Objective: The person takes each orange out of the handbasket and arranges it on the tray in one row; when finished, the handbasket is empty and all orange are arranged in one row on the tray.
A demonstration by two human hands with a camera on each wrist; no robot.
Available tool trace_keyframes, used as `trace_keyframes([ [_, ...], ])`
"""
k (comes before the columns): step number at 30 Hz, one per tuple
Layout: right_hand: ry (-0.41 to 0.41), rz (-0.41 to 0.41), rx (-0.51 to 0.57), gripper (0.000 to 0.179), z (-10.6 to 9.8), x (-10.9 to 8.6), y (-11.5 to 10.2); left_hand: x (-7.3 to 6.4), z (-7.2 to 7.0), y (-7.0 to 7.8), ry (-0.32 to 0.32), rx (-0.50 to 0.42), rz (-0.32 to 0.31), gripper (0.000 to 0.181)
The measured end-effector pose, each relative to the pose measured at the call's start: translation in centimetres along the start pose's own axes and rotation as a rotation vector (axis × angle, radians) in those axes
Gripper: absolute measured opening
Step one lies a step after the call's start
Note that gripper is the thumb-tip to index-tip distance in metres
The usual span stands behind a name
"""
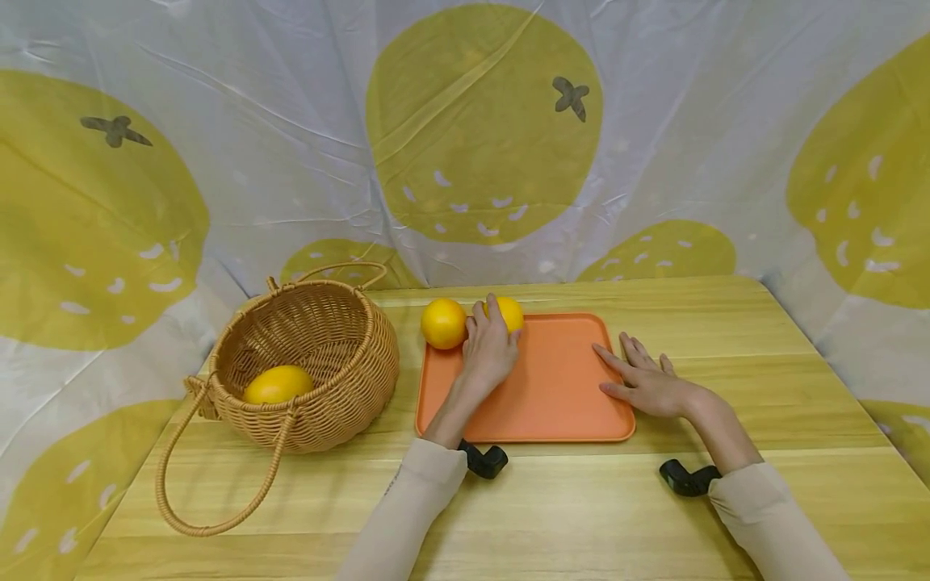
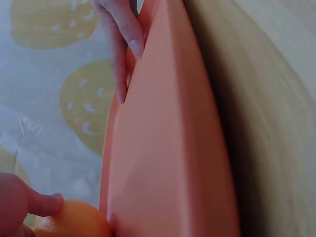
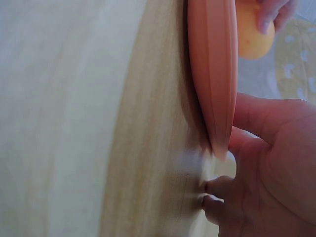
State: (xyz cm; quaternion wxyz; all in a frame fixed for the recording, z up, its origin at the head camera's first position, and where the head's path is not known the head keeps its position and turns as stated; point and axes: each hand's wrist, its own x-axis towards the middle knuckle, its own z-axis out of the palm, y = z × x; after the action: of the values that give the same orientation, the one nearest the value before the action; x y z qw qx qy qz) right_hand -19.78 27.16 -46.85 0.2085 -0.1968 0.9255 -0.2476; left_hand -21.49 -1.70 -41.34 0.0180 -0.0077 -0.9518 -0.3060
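My left hand (image 1: 491, 345) grips an orange (image 1: 512, 313) at the back edge of the coral tray (image 1: 559, 379), its thumb on the fruit's right side. In the left wrist view that orange (image 2: 74, 219) shows at the bottom, with the thumb on it. Just left of the same hand, another orange (image 1: 443, 323) sits at the tray's back left corner. My right hand (image 1: 654, 386) lies at the tray's right edge with fingers spread. Its thumb and index finger reach over the rim, as the right wrist view also shows; the other fingers extend past it above the table.
A round wicker basket (image 1: 378, 367) stands left of the tray, one handle (image 1: 211, 530) folded down towards the front. Inside it lies a yellow-orange fruit (image 1: 279, 384). Behind the wooden table (image 1: 567, 516) hangs a pale fruit-print cloth (image 1: 305, 97). Black wrist mounts (image 1: 485, 462) jut from both sleeves.
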Motion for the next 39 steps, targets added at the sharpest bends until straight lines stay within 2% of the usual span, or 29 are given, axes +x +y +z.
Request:
trace_keyframes([
  [6,0.010,-0.015,0.008,0.094,0.0,-0.1,0.1,-0.1,0.3,0.1,0.021,0.013,0.000,0.077],
  [14,0.021,-0.063,0.081,0.075,-0.4,-0.9,-1.4,-0.1,0.4,0.0,0.010,0.004,-0.009,0.076],
  [19,0.001,-0.038,0.087,0.075,-1.3,-1.7,-3.3,-0.2,0.5,0.1,0.028,0.009,-0.017,0.076],
  [23,-0.013,-0.008,0.060,0.075,-1.5,-1.9,-3.9,-0.2,0.7,0.1,0.047,0.001,-0.027,0.076],
  [31,0.023,-0.069,0.088,0.075,-0.5,-1.0,-1.5,-0.2,0.7,0.2,0.045,-0.014,-0.030,0.076],
  [34,0.028,-0.052,0.050,0.075,-0.1,-0.6,-0.6,-0.3,0.8,0.2,0.050,-0.013,-0.024,0.076],
  [39,0.021,-0.075,0.085,0.076,-0.1,-0.6,-0.6,-0.3,0.8,0.4,0.060,0.004,-0.018,0.077],
])
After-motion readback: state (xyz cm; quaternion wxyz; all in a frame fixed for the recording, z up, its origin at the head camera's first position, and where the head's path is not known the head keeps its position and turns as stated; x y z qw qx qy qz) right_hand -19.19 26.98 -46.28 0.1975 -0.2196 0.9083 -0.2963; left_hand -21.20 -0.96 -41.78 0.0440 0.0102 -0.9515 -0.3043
